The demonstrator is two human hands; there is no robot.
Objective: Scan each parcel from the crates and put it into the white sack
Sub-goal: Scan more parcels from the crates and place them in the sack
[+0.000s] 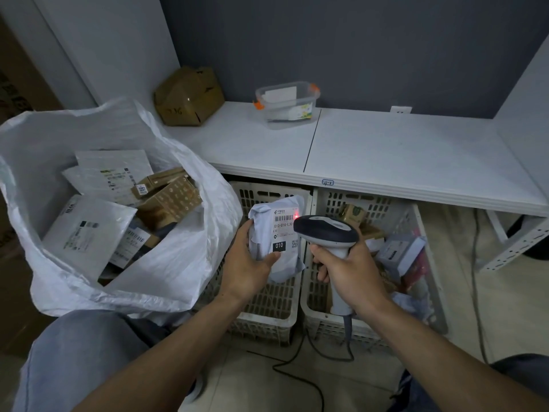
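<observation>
Fingers and thumb of the left hand (249, 258) clamp the grey poly-mailer parcel (263, 233), held over the left crate (264, 318). Fingers of the right hand (352, 273) wrap the barcode scanner (325, 230) handle, with its red dot (296, 216) on the label (283, 230). Scanning is in hand. Next, I judge, the parcel goes left into the white sack (166, 272).

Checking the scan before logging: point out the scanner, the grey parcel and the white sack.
scanner (325, 228): head view, its dark head.
grey parcel (282, 233): head view, its printed label.
white sack (166, 263): head view, its front wall.
</observation>
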